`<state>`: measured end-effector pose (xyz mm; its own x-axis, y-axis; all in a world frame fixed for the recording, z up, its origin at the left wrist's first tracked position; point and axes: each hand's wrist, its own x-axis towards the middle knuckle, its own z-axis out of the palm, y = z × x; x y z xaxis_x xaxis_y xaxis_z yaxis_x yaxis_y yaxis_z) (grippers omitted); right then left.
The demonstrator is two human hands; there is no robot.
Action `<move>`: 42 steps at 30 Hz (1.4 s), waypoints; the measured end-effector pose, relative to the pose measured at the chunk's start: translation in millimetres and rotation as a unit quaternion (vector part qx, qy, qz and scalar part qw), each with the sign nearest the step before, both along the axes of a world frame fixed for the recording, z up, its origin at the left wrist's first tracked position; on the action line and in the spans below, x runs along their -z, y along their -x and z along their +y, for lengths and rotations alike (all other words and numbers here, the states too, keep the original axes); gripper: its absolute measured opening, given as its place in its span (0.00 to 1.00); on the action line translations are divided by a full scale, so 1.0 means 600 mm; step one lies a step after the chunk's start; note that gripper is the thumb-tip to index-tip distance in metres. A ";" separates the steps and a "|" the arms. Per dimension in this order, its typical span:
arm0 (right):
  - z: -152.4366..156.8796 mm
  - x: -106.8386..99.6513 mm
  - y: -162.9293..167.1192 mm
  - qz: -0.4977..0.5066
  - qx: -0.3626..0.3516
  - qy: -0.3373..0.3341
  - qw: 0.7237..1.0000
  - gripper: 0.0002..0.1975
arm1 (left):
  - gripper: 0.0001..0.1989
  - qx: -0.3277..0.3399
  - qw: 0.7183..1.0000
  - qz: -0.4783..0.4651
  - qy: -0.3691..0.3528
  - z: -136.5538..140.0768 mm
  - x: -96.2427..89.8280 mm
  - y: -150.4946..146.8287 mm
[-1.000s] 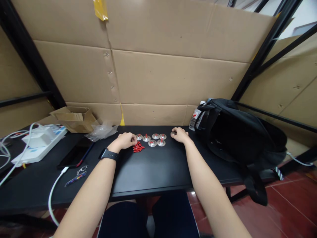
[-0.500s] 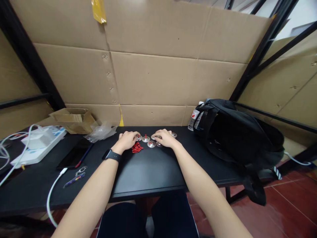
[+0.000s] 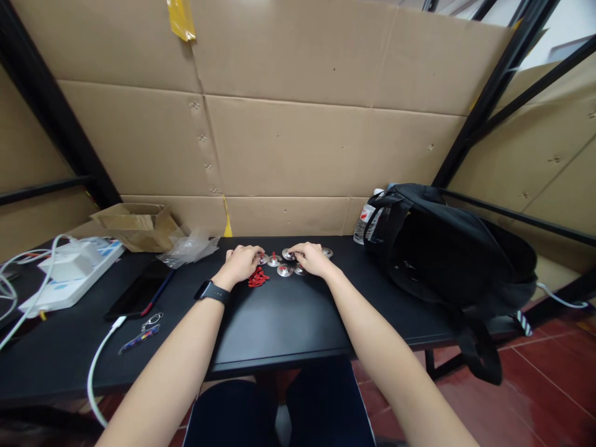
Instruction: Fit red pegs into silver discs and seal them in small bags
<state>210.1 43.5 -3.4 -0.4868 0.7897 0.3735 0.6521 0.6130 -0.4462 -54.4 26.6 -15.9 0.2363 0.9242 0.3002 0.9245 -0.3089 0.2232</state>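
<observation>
Several small silver finger cymbals, domed metal discs with red pieces at their centres, lie in a loose cluster on the black table [image 3: 288,323]. My left hand [image 3: 243,263] is closed, its fingertips on the leftmost finger cymbal [image 3: 263,259]. Just right of it sits another finger cymbal [image 3: 274,261] with a red piece sticking up. My right hand [image 3: 313,257] pinches the rear finger cymbal [image 3: 287,254] at its centre. In front of that lies one more finger cymbal [image 3: 285,270]; others are partly hidden under and behind my right hand. A bunch of red cords [image 3: 257,277] lies beside my left fingers.
On the left are a white power strip [image 3: 69,282], an open cardboard box [image 3: 139,226], a clear plastic bag [image 3: 189,249], a phone [image 3: 142,288] on a cable and a keyring [image 3: 140,338]. A black backpack [image 3: 451,248] and a water bottle [image 3: 364,225] stand right.
My right fingers have shifted slightly right and drawn together, uncovering more of the rear finger cymbal. My left hand has barely moved.
</observation>
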 end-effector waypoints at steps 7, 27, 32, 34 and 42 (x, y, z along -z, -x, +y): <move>-0.028 0.007 0.037 0.285 -0.087 0.149 0.943 0.22 | 0.10 0.126 0.970 -0.206 -0.035 -0.027 -0.029 -0.046; -0.037 0.002 0.047 0.380 -0.105 0.209 0.895 0.28 | 0.08 0.156 0.922 -0.352 -0.026 -0.028 -0.015 -0.088; -0.020 -0.005 0.026 0.340 -0.067 0.169 0.923 0.28 | 0.10 0.123 0.936 -0.328 -0.023 -0.028 -0.027 -0.074; -0.001 -0.010 -0.006 0.285 0.016 0.082 0.955 0.25 | 0.10 0.081 0.956 -0.279 -0.033 -0.028 -0.038 -0.051; 0.046 0.012 -0.134 0.014 0.244 0.070 0.967 0.16 | 0.06 0.047 0.993 -0.073 0.084 -0.023 -0.052 0.045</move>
